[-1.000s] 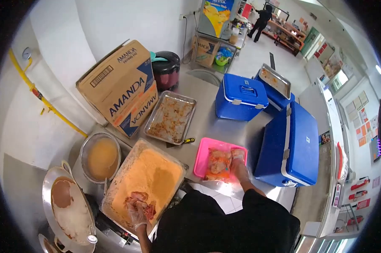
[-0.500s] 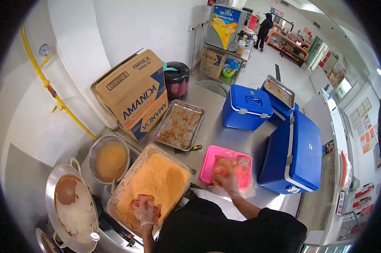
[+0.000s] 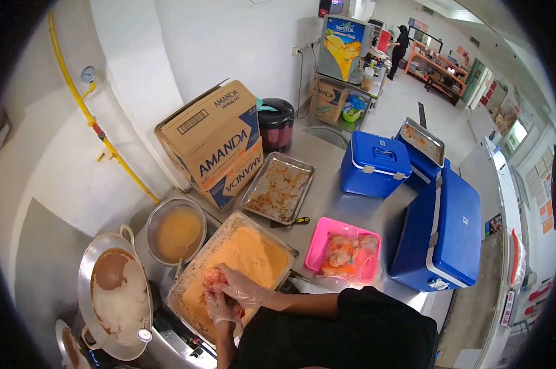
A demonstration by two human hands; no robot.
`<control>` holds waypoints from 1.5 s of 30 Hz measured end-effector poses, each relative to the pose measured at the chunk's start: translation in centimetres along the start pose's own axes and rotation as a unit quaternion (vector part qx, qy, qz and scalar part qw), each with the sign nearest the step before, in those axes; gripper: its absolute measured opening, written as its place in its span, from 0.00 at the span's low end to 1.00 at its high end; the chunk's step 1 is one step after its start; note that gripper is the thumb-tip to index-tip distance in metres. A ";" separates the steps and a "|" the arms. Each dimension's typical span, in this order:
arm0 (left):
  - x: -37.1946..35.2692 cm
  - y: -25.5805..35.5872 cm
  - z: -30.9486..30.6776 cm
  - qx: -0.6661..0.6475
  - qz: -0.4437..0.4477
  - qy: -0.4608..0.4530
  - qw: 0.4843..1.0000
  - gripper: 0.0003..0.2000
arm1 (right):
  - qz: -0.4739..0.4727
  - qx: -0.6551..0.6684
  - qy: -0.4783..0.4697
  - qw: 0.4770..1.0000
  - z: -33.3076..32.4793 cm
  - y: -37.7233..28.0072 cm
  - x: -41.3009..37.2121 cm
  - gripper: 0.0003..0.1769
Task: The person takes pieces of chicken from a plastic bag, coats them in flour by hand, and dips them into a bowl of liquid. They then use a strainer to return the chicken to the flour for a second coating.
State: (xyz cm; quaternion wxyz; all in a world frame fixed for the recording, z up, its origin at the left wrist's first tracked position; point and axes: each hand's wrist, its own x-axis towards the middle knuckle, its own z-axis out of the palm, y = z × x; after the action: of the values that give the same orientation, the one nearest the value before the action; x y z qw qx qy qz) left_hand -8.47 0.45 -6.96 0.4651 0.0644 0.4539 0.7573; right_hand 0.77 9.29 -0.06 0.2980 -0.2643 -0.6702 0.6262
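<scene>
Both my hands wear clear plastic gloves and meet over a metal tray of orange-yellow breading flour [image 3: 253, 249]. My right hand [image 3: 246, 289] reaches across from the right, its fingers closed round a reddish piece of raw chicken [image 3: 214, 278]. Just below, my left hand [image 3: 220, 309] is wrapped against meat too; a dark red bit shows between the two palms, mostly hidden by the fingers. To the right, a pink tray [image 3: 315, 249] holds more raw chicken [image 3: 342, 251] in clear plastic.
A bowl of cloudy brown liquid [image 3: 176, 234] stands left of the flour, beside a wok of foaming oil [image 3: 121, 301]. Behind are a crumb-covered baking tray [image 3: 281, 187], a yellow-and-black-handled scraper [image 3: 301, 221] and a cardboard box [image 3: 219, 147]. Blue coolers [image 3: 441, 227] line the right side.
My right hand has left the pink tray and come over to the flour tray, joining my left hand with chicken in its grip. The view has shifted slightly.
</scene>
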 end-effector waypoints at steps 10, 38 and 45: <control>-0.2 -1.3 -3.0 0.122 0.087 -0.002 0.989 0.20 | 0.033 -0.129 -0.107 0.985 -1.2 -1.5 1.1 0.29; 0.5 4.7 0.4 0.301 0.211 0.097 0.925 0.22 | -0.054 -0.017 -0.101 0.993 2.9 -4.0 1.6 0.14; -0.7 5.5 3.0 0.240 0.176 0.181 0.937 0.20 | -0.107 -0.217 -0.071 0.968 4.1 -3.0 1.6 0.17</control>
State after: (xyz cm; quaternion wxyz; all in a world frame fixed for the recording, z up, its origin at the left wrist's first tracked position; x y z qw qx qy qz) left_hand -10.08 0.99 -0.84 0.2047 0.1150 0.6804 0.6942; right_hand -3.27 7.49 2.87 0.2507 -0.2038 -0.8338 0.4476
